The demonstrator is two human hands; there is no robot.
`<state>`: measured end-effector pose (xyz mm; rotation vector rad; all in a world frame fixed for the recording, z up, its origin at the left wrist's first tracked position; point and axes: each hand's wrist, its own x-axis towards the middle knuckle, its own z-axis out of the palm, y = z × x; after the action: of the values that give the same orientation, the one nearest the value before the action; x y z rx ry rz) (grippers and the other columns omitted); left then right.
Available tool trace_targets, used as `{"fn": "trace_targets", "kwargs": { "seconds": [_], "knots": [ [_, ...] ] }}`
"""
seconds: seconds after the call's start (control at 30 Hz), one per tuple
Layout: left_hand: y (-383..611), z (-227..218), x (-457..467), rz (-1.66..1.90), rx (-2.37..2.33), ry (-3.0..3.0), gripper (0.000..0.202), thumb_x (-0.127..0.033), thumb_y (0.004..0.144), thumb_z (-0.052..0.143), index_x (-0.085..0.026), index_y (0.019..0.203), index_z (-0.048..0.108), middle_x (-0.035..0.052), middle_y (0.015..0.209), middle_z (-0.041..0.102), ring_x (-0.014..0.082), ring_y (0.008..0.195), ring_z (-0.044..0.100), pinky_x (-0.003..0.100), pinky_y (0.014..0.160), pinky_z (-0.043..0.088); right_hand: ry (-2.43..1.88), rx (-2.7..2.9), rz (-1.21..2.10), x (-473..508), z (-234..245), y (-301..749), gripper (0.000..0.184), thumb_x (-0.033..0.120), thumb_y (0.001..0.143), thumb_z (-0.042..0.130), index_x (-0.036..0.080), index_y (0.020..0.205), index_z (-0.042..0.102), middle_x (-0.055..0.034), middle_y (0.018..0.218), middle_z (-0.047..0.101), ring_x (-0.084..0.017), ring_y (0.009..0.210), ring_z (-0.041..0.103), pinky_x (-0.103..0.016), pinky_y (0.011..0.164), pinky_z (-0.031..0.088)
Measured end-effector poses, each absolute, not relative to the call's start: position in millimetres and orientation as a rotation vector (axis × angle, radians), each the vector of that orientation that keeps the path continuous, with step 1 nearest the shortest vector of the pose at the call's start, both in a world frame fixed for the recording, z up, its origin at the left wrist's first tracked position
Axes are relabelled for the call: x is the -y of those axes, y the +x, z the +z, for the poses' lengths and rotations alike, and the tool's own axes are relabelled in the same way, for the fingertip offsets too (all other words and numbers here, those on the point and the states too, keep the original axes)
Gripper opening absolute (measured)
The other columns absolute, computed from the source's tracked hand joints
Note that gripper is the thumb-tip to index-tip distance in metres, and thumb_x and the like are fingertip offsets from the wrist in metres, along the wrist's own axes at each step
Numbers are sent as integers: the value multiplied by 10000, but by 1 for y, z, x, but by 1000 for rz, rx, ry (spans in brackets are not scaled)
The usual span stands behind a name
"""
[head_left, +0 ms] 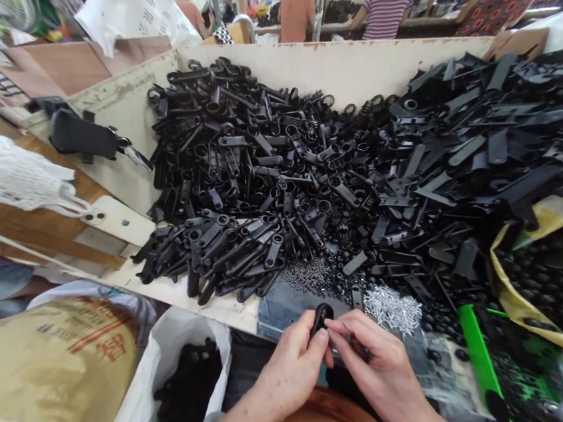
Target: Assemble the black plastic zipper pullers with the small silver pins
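My left hand (297,356) is closed around a black plastic part with a ring-shaped end (323,312), held up over the front edge of the worktable. The rest of that part is hidden by my fingers. At the ring, the thumb and forefinger of my right hand (371,349) are pinched together. Whatever they pinch is too small or too covered to name. Just beyond my hands lie a heap of silver pins or screws (393,309) and a pile of small dark metal pieces (308,276).
Black ring-ended parts (235,149) and flat black strips (494,128) are heaped in the walled bin. A phone (116,218) leans at left. A white bag (220,351), tan sack (52,376), green tray (481,358) and yellow-edged sack (505,281) surround me. Several people sit beyond.
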<state>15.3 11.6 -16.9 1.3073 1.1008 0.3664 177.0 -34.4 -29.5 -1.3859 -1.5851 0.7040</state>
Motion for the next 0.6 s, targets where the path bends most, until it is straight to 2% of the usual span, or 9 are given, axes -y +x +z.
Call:
{"fn": "trace_targets", "kwargs": {
  "seconds": [0.1, 0.23, 0.43, 0.5, 0.6],
  "knots": [
    [11, -24, -14, 352, -1053, 1405, 231, -379, 1010, 419, -217, 938, 566, -55, 659, 538, 144, 650, 515, 277, 703, 422, -1392, 1682, 694, 36, -31, 179, 196, 134, 1005, 523, 202, 1060, 698, -29, 871, 676, -139, 712, 658, -222, 646, 512],
    [8, -37, -13, 379, -1114, 1427, 320, -421, 1021, 403, -194, 1189, 551, -65, 642, 518, 153, 634, 502, 291, 699, 416, -1437, 1848, 647, 35, -32, 180, 319, 119, 1007, 447, 200, 1213, 677, -53, 938, 691, -152, 735, 683, -245, 677, 548],
    [5, -53, -12, 468, -1116, 1279, 467, -546, 1003, 418, -157, 1232, 540, -65, 651, 477, 142, 614, 446, 268, 619, 384, -1523, 1924, 655, 37, -21, 185, 390, 199, 1045, 420, 227, 1408, 559, -63, 1036, 698, -162, 846, 717, -249, 757, 581],
    [4, -53, -13, 481, -1096, 1260, 485, -560, 996, 434, -150, 1231, 542, -69, 643, 473, 136, 605, 430, 259, 597, 362, -1569, 1913, 574, 39, -21, 188, 374, 211, 1064, 376, 216, 1391, 558, -67, 1013, 704, -164, 826, 726, -251, 749, 579],
    [3, -51, -13, 486, -1099, 1227, 498, -578, 984, 455, -149, 1217, 554, -74, 622, 465, 130, 589, 412, 254, 570, 333, -1637, 2003, 486, 42, -27, 188, 325, 153, 1053, 342, 197, 1215, 620, -54, 902, 726, -168, 716, 733, -245, 660, 553]
  ]
}}
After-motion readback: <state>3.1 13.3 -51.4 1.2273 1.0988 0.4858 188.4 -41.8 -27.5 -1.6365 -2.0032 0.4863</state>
